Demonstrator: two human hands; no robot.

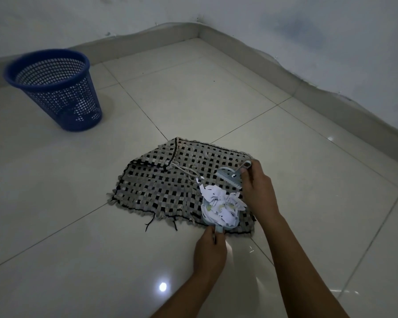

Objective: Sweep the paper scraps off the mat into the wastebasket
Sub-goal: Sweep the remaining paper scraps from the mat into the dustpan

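Note:
A woven black-and-grey mat (161, 187) lies on the tiled floor, its far left corner folded over. A heap of white paper scraps (221, 204) sits in a small pale-blue dustpan (208, 221) at the mat's near right edge. My left hand (210, 251) grips the dustpan's handle. My right hand (259, 187) holds a small pale-blue brush (231, 176), its bristles just beyond the scraps. The blue mesh wastebasket (55, 88) stands upright at the far left, well away from the mat.
Glossy white floor tiles (78, 260) surround the mat on all sides. Two walls with a grey skirting board (308, 88) meet in a corner at the back. A bright light reflection shows on the floor near my left forearm.

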